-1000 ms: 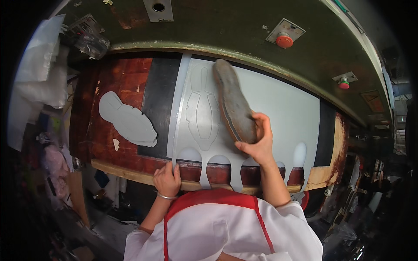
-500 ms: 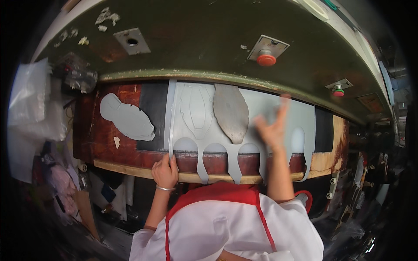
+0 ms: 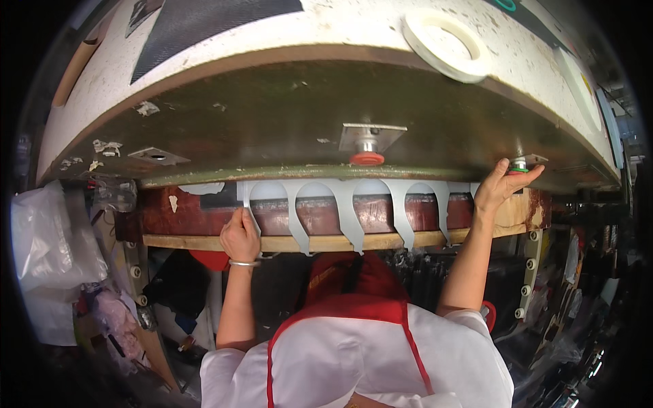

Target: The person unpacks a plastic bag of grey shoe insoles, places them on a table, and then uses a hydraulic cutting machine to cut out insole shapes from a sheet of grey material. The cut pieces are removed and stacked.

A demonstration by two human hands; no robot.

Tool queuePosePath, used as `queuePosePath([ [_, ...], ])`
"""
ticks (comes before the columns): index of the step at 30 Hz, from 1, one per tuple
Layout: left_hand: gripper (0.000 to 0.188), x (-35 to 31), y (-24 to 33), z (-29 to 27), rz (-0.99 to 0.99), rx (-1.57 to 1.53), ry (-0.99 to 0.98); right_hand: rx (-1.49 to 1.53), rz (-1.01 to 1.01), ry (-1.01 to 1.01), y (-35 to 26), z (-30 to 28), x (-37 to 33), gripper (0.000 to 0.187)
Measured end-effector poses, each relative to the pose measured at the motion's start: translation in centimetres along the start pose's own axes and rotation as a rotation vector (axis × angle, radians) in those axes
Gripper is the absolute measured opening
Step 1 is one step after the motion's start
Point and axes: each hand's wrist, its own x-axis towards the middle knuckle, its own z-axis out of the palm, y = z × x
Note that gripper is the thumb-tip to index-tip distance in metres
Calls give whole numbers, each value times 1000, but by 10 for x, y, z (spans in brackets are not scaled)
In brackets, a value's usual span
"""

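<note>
Low on the left of the press front, my left hand point(image 3: 240, 232) has its fingers closed on the left edge of a pale grey sheet point(image 3: 348, 209). The sheet's near edge has rounded cut-outs, and its narrow tongues hang over the red-brown board point(image 3: 316, 219). At the right, my right hand point(image 3: 500, 190) reaches up to a green push button point(image 3: 520, 166), its fingers apart and touching around it. The dark green front panel point(image 3: 272, 115) hides most of the sheet. A grey cut piece point(image 3: 202, 188) partly shows on the board's left.
A red mushroom button point(image 3: 367, 158) sticks out mid-panel. On the white top lie a roll of pale tape point(image 3: 449, 46) and a black textured sheet point(image 3: 218, 27). Clear plastic bags point(image 3: 54, 251) hang at the left. A wooden edge point(image 3: 326, 243) runs along the board's front.
My right hand has moved from above the sheet right to the green button. The view has tilted up, and the panel now hides the dark grey piece. My left hand keeps the sheet's edge.
</note>
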Motion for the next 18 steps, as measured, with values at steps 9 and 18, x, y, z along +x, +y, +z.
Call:
queuePosePath([
  [9, 24, -13, -12, -1, 6, -103, 11, -92, 554, -380, 117, -59, -78, 45],
  [18, 25, -74, -26, -26, 33, -114, 28, -207, 342, -310, 98, -111, -105, 26],
])
